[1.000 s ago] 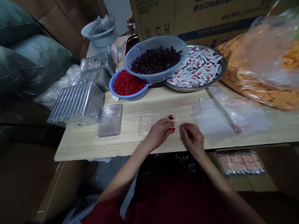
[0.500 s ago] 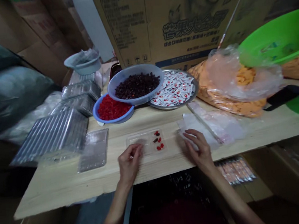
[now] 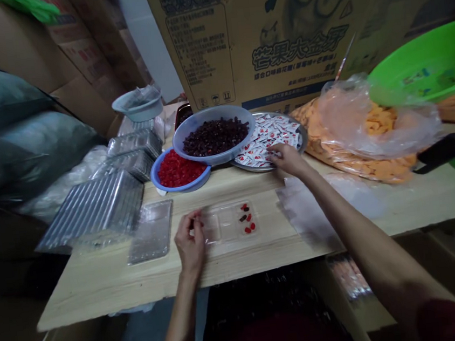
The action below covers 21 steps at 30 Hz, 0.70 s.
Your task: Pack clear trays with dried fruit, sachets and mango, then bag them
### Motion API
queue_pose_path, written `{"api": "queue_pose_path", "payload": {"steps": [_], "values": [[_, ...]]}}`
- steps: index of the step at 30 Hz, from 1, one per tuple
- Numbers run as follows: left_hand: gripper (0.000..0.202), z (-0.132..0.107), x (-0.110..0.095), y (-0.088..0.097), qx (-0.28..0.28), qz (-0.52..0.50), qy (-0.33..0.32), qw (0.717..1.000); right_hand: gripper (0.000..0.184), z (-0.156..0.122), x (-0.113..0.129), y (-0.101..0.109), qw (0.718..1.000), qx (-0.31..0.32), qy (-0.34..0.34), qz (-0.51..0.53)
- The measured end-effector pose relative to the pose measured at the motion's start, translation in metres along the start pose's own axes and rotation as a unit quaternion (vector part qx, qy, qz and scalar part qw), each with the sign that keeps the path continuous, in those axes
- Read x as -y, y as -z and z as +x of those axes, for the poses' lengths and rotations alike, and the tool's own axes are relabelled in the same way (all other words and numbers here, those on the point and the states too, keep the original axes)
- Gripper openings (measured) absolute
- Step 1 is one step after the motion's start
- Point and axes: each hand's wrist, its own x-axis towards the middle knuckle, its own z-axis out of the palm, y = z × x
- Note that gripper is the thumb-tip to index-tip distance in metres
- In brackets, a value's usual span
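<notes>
A clear plastic tray (image 3: 228, 225) lies on the table with several red and dark pieces (image 3: 247, 218) in its right-hand compartment. My left hand (image 3: 190, 242) is at the tray's left edge, fingers curled and seeming to grip it. Farther back, my right hand (image 3: 289, 158) reaches into a round metal dish (image 3: 303, 143) of small white-and-red sachets (image 3: 274, 130). Its fingertips are bent together at the sachets; whether one is between them cannot be made out. White sheets (image 3: 302, 208) lie under the right forearm.
A bowl of dark pieces (image 3: 216, 136) overlaps a blue bowl of red pieces (image 3: 181, 170). Stacked clear trays (image 3: 93, 211) and a flat clear lid or tray (image 3: 151, 232) lie left. Bags of orange pieces (image 3: 355, 151), a green basin (image 3: 423, 63) and a black-handled object (image 3: 447, 150) are right. A large carton (image 3: 254, 37) stands behind.
My right hand has moved forward from beside the white sheets to the dish of sachets. My left hand has shifted from over the tray to its left edge. The camera view has shifted slightly.
</notes>
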Motion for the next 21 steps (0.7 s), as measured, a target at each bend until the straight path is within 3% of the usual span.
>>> {"api": "queue_pose_path", "payload": {"steps": [3,6,11,12,15,18,21], "values": [[0.024,-0.021,-0.002,-0.013,0.046,-0.003,0.000,0.999,0.038,0.047,0.006,-0.028,0.997,0.065,-0.027,-0.004],[0.024,-0.036,0.006,-0.015,0.064,-0.009,0.027,0.998,0.043,0.064,0.008,-0.049,0.996,0.080,-0.050,-0.005],[0.025,-0.043,0.024,-0.006,0.063,-0.021,0.066,0.996,0.004,0.064,-0.003,-0.041,0.995,0.025,-0.090,0.039],[0.025,-0.042,0.026,-0.004,0.061,-0.023,0.069,0.995,0.010,0.063,-0.005,-0.035,0.994,0.009,-0.098,0.056],[0.027,-0.038,0.024,-0.001,0.052,-0.029,0.077,0.995,0.025,0.051,-0.006,-0.013,0.986,-0.046,-0.110,0.113],[0.027,-0.033,0.005,-0.002,0.024,-0.054,0.085,0.995,0.031,0.017,0.013,0.003,0.976,-0.083,-0.091,0.179],[0.030,-0.028,-0.025,-0.012,0.044,-0.146,0.095,0.984,0.034,-0.038,0.052,-0.002,0.943,-0.007,-0.018,0.333]]}}
